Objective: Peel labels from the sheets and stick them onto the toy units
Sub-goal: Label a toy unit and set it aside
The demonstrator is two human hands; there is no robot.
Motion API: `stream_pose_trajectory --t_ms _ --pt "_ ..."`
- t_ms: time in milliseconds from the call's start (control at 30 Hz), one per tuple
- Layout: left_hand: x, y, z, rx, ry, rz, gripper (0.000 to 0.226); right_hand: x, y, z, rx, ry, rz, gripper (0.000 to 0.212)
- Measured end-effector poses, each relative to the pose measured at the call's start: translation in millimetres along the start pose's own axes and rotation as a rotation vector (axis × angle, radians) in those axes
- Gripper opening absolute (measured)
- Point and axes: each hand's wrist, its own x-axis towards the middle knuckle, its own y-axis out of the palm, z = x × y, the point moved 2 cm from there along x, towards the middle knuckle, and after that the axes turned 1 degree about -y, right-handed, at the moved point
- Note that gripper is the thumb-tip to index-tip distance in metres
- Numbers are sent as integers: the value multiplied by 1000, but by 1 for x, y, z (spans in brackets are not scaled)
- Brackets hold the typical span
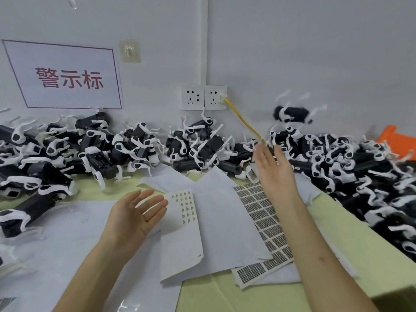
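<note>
White label sheet (186, 210) lies on the surface (225, 296). My left hand (137, 212) hovers at the sheet's left edge, fingers spread, holding nothing; my right hand (273, 170), beyond the sheet's right, is flat and empty. Toy units (198, 145) lie heaped behind the sheet.

Left hand (135, 212) hovers near, palm up, fingers spread and relaxed. Right hand (273, 167) reaches far, fingers straight, holding nothing.
</note>
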Motion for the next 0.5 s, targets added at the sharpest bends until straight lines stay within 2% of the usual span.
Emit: stream_pose_trajectory --t_ms 67,100,233,367,433,500 --pt "0 1 2 32 -9 1 27 -3 -1 -7 115 48 -56 46" --pt "1 1 3 57 -12 -5 26 -3 2 -11 61 81 -43 42" --pt "2 0 4 150 -12 -42 21 -19 20 -29 -372 55 68 22" --pt "1 3 4 232 20 -74 18 -30 32 -45 -736 3 199 24" --pt "-1 5 6 429 111 -121 17 -35 34 -55 -891 -56 288 27" --pt "-4 8 10 760 301 -160 15 -38 37 -67 -1004 -60 358 26"
